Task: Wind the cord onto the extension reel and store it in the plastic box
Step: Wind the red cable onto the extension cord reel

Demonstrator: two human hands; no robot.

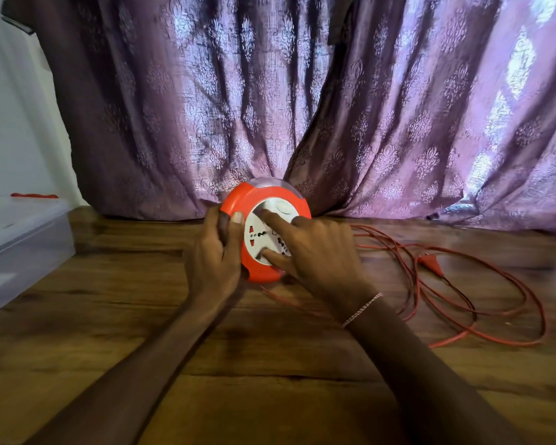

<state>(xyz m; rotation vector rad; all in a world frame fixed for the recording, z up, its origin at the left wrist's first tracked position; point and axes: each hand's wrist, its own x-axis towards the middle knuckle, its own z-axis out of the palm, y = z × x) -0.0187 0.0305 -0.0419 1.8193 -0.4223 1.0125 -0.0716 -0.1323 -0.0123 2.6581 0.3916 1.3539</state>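
A round red extension reel (257, 200) with a white socket face is held tilted above the wooden floor, just in front of the curtain. My left hand (215, 255) grips its left rim, thumb on the front. My right hand (315, 252) lies on the white centre, index finger and thumb pressed into its recesses. The thin red cord (475, 319) lies in loose loops on the floor to the right, with its red plug (430, 261) among them. One strand runs under my right wrist toward the reel.
A translucent plastic box (23, 248) with its lid on stands at the left edge, a small red strip (34, 195) lying on top. A purple patterned curtain (302, 107) hangs behind. The wooden floor (270, 364) spreads below my arms.
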